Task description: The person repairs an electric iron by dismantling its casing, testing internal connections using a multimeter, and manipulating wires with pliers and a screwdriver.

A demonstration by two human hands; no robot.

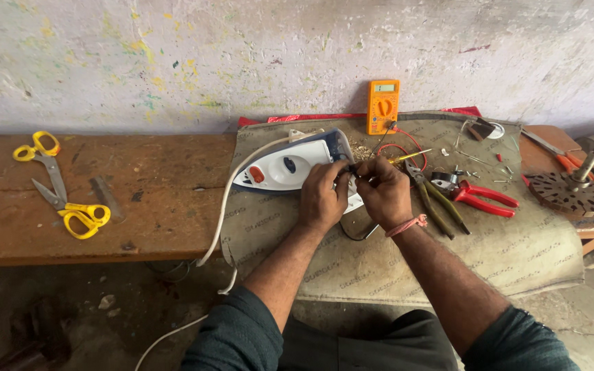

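Low wooden bench point(139, 199), grey mat point(517, 254): your left hand point(323, 196) steadies the iron point(290, 163), heavy and slick, at its rear, while your right hand point(383, 191) pinches a screwdriver point(407, 157) pointing to two o'clock.

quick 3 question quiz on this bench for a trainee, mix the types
1. True or false: the multimeter leans against the wall.
2. Which lies left of the iron? A red pliers, B yellow scissors, C multimeter
3. Fill in: both hands work at the iron's ____ end, seen from the camera.

Key
1. True.
2. B: two pairs of yellow scissors lie on the bare bench; the red pliers lie to the right.
3. Right: left hand and right hand meet there.
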